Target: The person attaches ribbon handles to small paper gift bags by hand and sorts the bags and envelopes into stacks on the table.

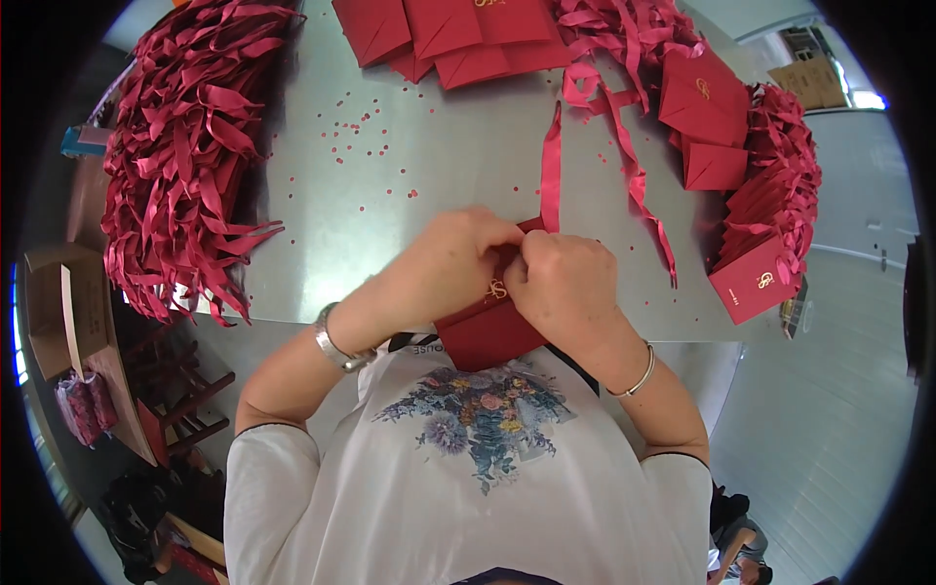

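Observation:
Close to my body at the table's front edge is a small dark red paper bag (487, 336) with a gold print, partly covered by my hands. My left hand (468, 253) is closed, fingers bent and pinching at the bag's upper edge. Beside it, almost touching, my right hand (570, 283) is curled closed at the same edge with its thumb pressed inward. A pinkish-red ribbon (552, 175) sticks out past the bag's top, between and beyond my hands. My fingertips hide exactly where ribbon and bag meet.
A big heap of red ribboned bags (185, 166) covers the metal table's (331, 214) left side. Flat red bags (458, 39) lie at the far middle, loose ribbons (629, 146) right of them. More finished-looking bags (760, 244) line the right edge. Small red paper dots (361, 136) are scattered about.

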`<state>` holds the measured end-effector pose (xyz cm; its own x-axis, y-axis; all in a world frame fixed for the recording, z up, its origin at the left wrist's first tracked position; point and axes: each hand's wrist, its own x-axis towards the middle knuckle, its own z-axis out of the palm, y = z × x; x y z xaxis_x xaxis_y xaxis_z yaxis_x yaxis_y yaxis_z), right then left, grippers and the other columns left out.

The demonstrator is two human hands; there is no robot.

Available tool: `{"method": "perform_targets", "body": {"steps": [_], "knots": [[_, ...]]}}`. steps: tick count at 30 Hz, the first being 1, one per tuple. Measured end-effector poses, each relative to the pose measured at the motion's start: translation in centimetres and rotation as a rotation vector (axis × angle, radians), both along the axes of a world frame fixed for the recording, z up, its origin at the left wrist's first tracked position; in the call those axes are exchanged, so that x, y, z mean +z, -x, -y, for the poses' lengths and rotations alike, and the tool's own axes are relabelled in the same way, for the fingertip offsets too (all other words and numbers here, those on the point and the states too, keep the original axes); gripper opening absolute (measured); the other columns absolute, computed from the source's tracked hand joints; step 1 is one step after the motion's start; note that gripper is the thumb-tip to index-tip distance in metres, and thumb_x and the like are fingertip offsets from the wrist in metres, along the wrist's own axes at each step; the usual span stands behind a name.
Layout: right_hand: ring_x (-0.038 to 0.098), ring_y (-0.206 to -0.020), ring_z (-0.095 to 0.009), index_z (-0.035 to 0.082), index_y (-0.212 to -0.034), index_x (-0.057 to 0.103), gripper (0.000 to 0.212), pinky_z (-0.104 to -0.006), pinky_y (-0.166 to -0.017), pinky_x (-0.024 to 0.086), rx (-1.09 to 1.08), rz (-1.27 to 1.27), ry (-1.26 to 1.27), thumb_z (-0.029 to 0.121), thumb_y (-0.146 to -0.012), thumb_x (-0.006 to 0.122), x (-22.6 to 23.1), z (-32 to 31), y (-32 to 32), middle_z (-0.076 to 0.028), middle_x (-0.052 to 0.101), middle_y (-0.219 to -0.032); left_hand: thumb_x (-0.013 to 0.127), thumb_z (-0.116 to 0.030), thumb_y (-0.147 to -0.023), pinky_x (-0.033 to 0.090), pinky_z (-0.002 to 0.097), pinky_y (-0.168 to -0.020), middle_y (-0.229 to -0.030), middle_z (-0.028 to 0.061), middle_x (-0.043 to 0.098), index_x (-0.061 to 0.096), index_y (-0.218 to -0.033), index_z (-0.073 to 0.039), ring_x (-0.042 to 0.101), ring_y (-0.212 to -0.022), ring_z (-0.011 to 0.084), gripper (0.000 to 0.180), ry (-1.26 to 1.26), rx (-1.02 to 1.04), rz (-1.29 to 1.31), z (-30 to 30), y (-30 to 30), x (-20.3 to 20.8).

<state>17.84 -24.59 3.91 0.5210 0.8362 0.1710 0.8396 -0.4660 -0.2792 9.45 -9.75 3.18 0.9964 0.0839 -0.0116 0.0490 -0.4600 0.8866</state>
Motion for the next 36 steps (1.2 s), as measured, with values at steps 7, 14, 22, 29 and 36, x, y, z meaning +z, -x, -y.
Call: {"method": "perform_targets", "body": {"steps": [7, 14, 22, 29, 36], "knots": [[0.057, -0.057, -0.023, 0.01, -0.068, 0.055, 0.014, -0.0371, -0.057, 0.044, 0.033, 0.14, -0.288, 0.011, -0.075, 0.067, -1.9, -0.7, 1.2, -0.004, 0.056, -0.06, 0.056, 0.0, -0.089, 0.051, 0.0261, -0.079, -0.095, 0.0065, 0.071, 0.07, -0.103, 0.003, 0.063, -0.084, 0.0106, 0.02, 0.468, 0.177, -0.319, -2.7, -0.4, -1.2], [0.058, -0.064, -0.023, 0.01, -0.078, 0.059, 0.012, -0.0366, -0.065, 0.043, 0.034, 0.086, -0.374, 0.01, -0.076, 0.072, -3.2, 0.0, 1.5, -0.004, 0.059, -0.069, 0.061, -0.006, -0.085, 0.053, 0.0325, -0.076, -0.088, 0.0153, 0.072, 0.071, -0.1, 0.0, 0.068, -0.08, 0.0245, 0.019, 0.143, -0.061, -0.237, -3.4, -1.3, -1.4], [0.06, -0.088, -0.029, 0.006, -0.096, 0.065, 0.015, -0.0384, -0.071, 0.046, 0.019, -0.024, -0.449, 0.01, -0.081, 0.068, -1.7, 0.7, -1.9, -0.008, 0.065, -0.096, 0.06, -0.004, -0.084, 0.053, 0.0407, -0.077, -0.089, 0.0198, 0.069, 0.071, -0.094, 0.0, 0.066, -0.083, 0.0367, 0.016, -0.04, -0.053, -0.03, -2.2, -0.7, -1.6], [0.06, -0.085, -0.034, 0.003, -0.098, 0.062, 0.013, -0.0412, -0.074, 0.05, 0.292, -0.45, -0.118, 0.005, -0.086, 0.06, -1.8, 0.5, -4.0, -0.013, 0.061, -0.09, 0.06, -0.002, -0.084, 0.053, 0.035, -0.064, -0.081, 0.0145, 0.066, 0.068, -0.092, 0.001, 0.066, -0.067, 0.0248, 0.011, -0.27, 0.216, 0.051, -3.0, -0.2, -2.7], [0.061, -0.085, -0.034, 0.003, -0.1, 0.063, 0.013, -0.042, -0.074, 0.05, 0.262, -0.445, -0.128, 0.005, -0.088, 0.057, -2.1, 0.4, -4.6, -0.014, 0.062, -0.09, 0.062, -0.007, -0.085, 0.051, 0.0375, -0.074, -0.087, 0.0179, 0.067, 0.067, -0.105, -0.001, 0.065, -0.077, 0.0319, 0.022, -0.104, 0.536, -0.017, -6.0, 0.0, -3.6]]}}
